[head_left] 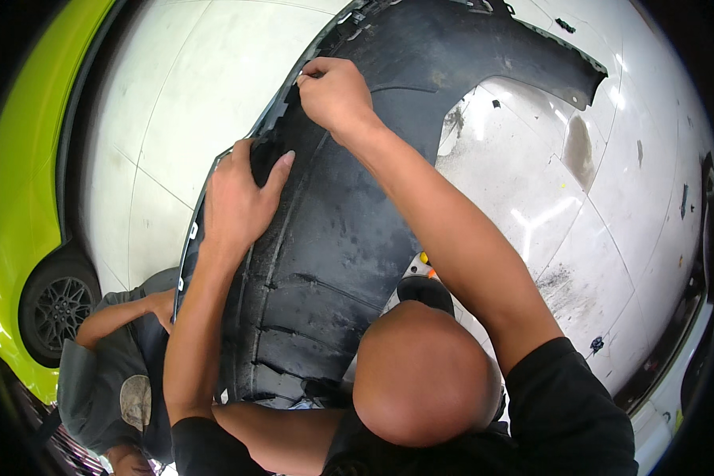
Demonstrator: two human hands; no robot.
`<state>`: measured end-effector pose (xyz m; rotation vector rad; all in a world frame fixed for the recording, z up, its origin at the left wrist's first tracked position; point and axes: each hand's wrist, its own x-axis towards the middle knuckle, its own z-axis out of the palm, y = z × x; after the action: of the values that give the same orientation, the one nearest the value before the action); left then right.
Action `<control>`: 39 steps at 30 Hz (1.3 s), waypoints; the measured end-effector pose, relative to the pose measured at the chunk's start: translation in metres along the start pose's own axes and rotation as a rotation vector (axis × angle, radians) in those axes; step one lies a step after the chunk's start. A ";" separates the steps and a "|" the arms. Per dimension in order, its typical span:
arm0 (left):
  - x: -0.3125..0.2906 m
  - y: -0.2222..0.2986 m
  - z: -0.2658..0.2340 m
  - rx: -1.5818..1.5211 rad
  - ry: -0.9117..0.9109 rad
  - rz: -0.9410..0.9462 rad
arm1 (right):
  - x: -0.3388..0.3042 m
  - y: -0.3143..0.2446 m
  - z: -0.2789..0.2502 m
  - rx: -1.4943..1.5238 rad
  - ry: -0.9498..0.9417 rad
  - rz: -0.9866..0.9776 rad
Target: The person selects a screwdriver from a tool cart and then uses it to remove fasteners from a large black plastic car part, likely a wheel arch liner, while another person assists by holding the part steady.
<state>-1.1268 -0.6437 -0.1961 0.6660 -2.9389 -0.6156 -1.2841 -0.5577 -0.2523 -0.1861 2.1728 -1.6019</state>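
A large black plastic car bumper [325,214] lies with its hollow inner side up, dusty and scuffed, running from the far right down toward me. My left hand [242,186] hooks its fingers over the bumper's left rim, the thumb standing apart over the inner side. Farther along the same rim, my right hand [333,91] is pinched closed against the edge. What lies between its fingertips is hidden. Nearer me, another person's hand [164,308] touches the outside of the rim.
A bright green car [24,182] with a dark wheel [58,309] stands at the left. The other person in a grey shirt [103,397] is low at the lower left. My bare knee [424,373] rises in front. Dark scraps [565,25] lie on the pale tiled floor [523,238].
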 end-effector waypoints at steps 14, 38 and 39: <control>0.107 0.011 -0.022 0.234 -0.583 -0.317 | 0.001 0.001 -0.007 0.044 -0.036 0.013; 0.103 0.010 0.003 0.648 -0.382 -0.205 | 0.001 0.019 -0.001 0.420 -0.146 0.026; 0.103 0.008 0.003 0.670 -0.376 -0.182 | 0.000 0.024 0.000 0.524 -0.222 0.040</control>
<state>-1.2239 -0.6795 -0.1984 0.9608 -3.4679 0.3138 -1.2808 -0.5503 -0.2747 -0.1482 1.5248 -1.9582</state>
